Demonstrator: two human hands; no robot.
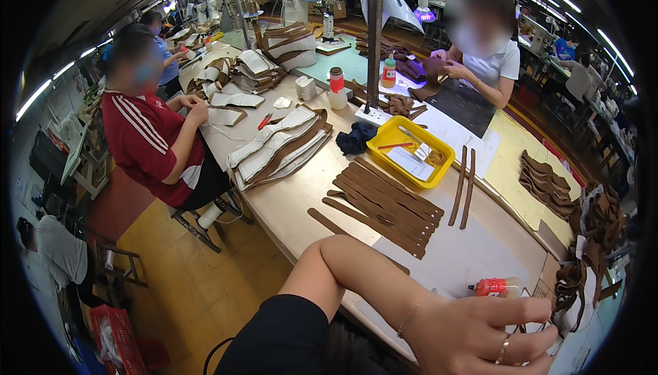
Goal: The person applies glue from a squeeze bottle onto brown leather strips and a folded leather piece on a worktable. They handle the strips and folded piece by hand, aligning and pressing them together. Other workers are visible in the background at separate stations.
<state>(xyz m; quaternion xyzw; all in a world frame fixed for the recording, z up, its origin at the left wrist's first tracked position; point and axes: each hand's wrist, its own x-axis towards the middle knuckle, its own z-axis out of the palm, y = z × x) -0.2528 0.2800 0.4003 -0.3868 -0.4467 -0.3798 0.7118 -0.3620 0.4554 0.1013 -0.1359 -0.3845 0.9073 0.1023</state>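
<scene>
My left arm, in a black sleeve and sharply bent at the elbow, crosses the lower middle of the view. My left hand (473,334), back up, wears a thin bracelet and a ring. Its fingers are curled downward at the right front of the table, and whatever lies under them is hidden. Just beyond its knuckles a red-labelled squeeze bottle (497,287) with a dark tip lies on its side. Brown strips (387,204) lie side by side past my forearm. One separate strip (329,221) runs partly behind that arm. My right hand is out of view.
A yellow tray (449,169) holds tools and rubber bands beside a metal post (373,46). Two narrow strips (462,186) lie right of it. Layered padded pieces (281,145) lie at left. Two co-workers handle pieces across the table. Brown pieces (603,224) pile up at far right.
</scene>
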